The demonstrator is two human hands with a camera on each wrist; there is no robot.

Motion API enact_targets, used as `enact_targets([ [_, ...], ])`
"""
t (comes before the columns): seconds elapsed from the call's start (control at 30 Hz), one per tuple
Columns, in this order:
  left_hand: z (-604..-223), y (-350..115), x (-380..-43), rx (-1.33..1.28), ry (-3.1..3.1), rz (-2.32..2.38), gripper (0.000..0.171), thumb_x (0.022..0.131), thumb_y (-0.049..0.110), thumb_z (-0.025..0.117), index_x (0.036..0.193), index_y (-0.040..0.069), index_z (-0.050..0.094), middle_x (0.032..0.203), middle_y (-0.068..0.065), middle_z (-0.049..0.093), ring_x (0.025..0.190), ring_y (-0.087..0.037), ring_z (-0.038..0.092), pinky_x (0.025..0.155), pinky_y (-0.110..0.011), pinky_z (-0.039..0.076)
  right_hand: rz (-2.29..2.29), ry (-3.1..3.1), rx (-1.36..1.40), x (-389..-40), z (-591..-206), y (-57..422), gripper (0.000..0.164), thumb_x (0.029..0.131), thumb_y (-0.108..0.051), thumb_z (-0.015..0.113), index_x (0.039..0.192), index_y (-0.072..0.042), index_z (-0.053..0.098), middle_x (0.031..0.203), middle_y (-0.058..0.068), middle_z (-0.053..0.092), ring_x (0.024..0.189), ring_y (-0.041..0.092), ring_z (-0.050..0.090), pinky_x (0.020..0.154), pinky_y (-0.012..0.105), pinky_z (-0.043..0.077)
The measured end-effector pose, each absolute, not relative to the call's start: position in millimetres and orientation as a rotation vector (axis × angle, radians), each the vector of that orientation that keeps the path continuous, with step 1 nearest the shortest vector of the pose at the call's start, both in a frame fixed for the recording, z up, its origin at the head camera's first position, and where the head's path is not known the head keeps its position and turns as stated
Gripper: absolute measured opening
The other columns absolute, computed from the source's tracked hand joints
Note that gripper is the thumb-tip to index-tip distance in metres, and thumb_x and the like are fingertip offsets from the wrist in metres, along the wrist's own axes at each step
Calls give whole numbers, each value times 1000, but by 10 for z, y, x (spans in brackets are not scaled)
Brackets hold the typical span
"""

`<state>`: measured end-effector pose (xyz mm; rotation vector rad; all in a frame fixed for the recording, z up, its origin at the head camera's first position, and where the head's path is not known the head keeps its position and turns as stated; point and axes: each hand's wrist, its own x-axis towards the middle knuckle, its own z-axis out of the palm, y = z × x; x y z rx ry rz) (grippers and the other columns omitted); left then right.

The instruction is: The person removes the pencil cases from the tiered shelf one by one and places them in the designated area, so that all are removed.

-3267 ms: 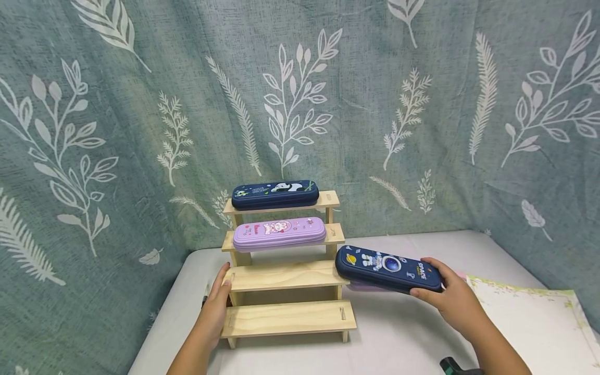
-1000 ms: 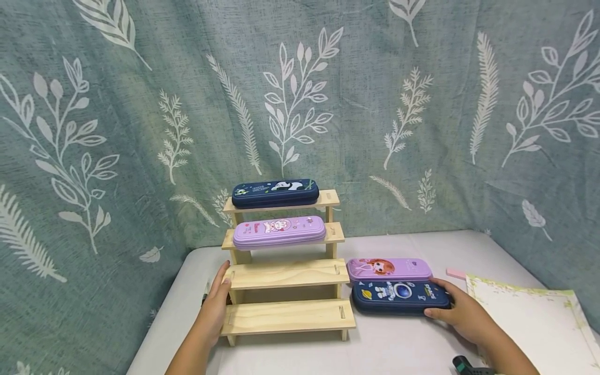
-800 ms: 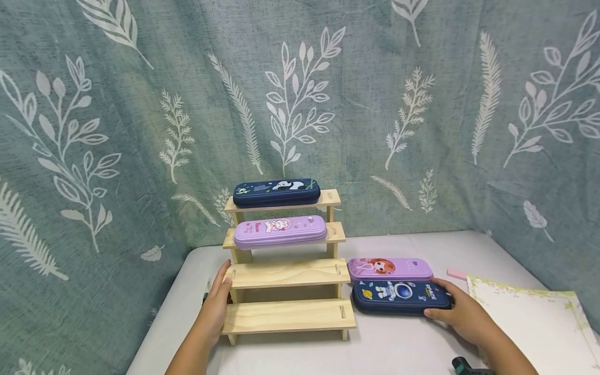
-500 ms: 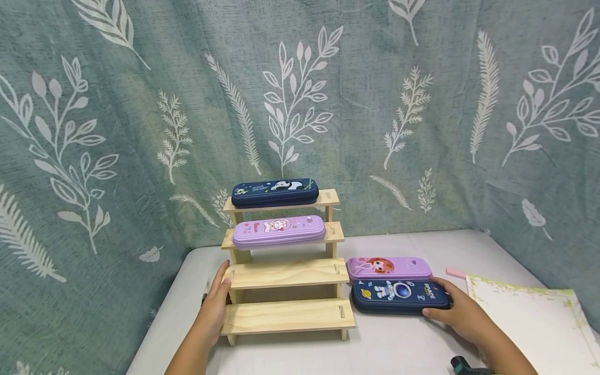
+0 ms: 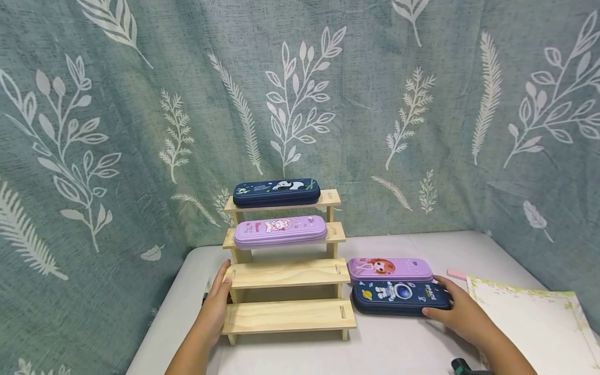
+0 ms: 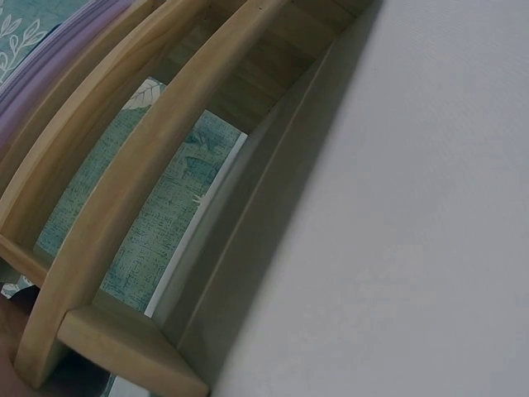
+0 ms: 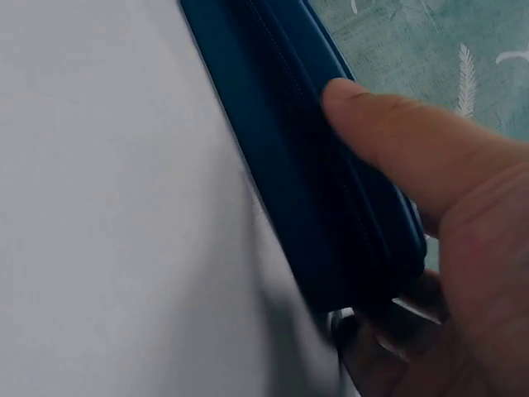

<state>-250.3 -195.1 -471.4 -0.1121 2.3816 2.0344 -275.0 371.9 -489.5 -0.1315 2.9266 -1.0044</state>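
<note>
My right hand (image 5: 461, 315) grips the right end of a dark blue pencil case (image 5: 398, 298) printed with an astronaut, thumb along the near side and fingers behind. It lies low at the table, right of a stepped wooden display rack (image 5: 288, 316). Directly behind it is a purple pencil case (image 5: 412, 268) with a red-haired girl. In the right wrist view, the thumb (image 7: 380, 124) presses the blue case (image 7: 322, 190). My left hand (image 5: 215, 307) holds the rack's left end at the third shelf down; its lower fingers are mostly hidden behind the rack.
A navy panda pencil case (image 5: 276, 193) sits on the rack's top shelf and a lilac rabbit one (image 5: 280, 232) on the second. The lower two shelves show bare wood. At right lie a pink block (image 5: 457, 274) and a bordered paper sheet (image 5: 534, 323). A leaf-patterned curtain (image 5: 356, 130) hangs behind.
Over three seconds, my right hand has lowered the blue pencil case from a tilted position beside the rack to the table, uncovering the purple one. My left hand has stayed at the rack.
</note>
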Motion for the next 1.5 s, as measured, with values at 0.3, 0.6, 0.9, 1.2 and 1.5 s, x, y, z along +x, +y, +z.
enact_targets([
  [0.3, -4731, -1957, -2492, -121, 2351, 2049, 56, 115, 49, 26, 167, 45, 9, 177, -7, -7, 161, -41, -16, 118, -79, -8, -977, 3103, -158, -2673, -4692, 3581, 110, 86, -60, 81, 159, 5, 31, 152, 44, 34, 138, 66, 33, 102, 83, 33],
  [0.6, -4745, -1961, -2484, -127, 2348, 2055, 56, 115, 48, 25, 168, 44, 8, 177, -8, -6, 161, -41, -15, 119, -79, -7, -1000, 3132, -268, -2694, -4356, 3123, 100, 88, -51, 83, 161, -4, 34, 155, 36, 37, 141, 59, 36, 104, 81, 36],
  [0.9, -4736, -1950, -2487, -123, 2349, 2050, 56, 115, 49, 26, 168, 44, 9, 177, -8, -7, 161, -42, -15, 118, -79, -7, -1105, 3130, -543, -2795, -4081, 2624, 90, 88, -35, 87, 158, -6, 40, 155, 28, 43, 143, 52, 42, 111, 74, 37],
  [1.2, -4716, -1923, -2498, -119, 2359, 2059, 55, 115, 46, 26, 168, 42, 10, 177, -7, -3, 161, -40, -13, 119, -78, -6, -1124, 3068, -639, -2883, -3900, 2225, 89, 89, -38, 86, 160, -10, 40, 155, 25, 47, 135, 50, 52, 104, 67, 49],
  [1.5, -4706, -1950, -2505, -100, 2378, 2046, 56, 115, 47, 26, 168, 41, 10, 177, -8, -4, 161, -42, -13, 119, -78, -7, -1192, 3023, -738, -3003, -3812, 1928, 89, 87, -36, 88, 159, -11, 41, 157, 20, 46, 139, 49, 52, 109, 63, 48],
])
